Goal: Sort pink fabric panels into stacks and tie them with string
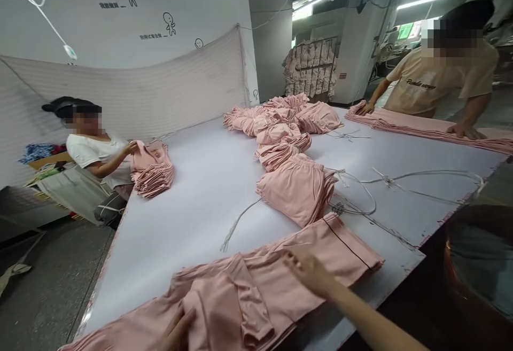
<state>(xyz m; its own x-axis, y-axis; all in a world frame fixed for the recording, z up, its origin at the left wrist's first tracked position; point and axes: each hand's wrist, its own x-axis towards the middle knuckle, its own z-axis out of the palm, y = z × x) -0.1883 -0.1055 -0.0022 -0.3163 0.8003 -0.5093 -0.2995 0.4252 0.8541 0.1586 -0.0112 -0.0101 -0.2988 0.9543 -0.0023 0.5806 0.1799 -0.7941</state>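
A stack of pink trousers [320,244] lies flat along the table's near edge, with a thin dark line across its right end. Over its left part is a folded, bunched pink garment [218,303]. At the bottom, my left hand [176,329] is closed on this garment's left side; the fabric partly hides the fingers. My right hand [308,271] is over the middle of the stack, fingers apart and slightly blurred, with no garment visibly gripped. Whether it touches the top layer is hard to tell.
Folded pink bundles [296,188] run up the middle of the white table [192,217]. White cords [387,180] lie at right. One co-worker [98,148] at left handles pink garments [152,169]; another [441,78] at right presses a long pink pile [425,124]. A bin [481,260] stands at right.
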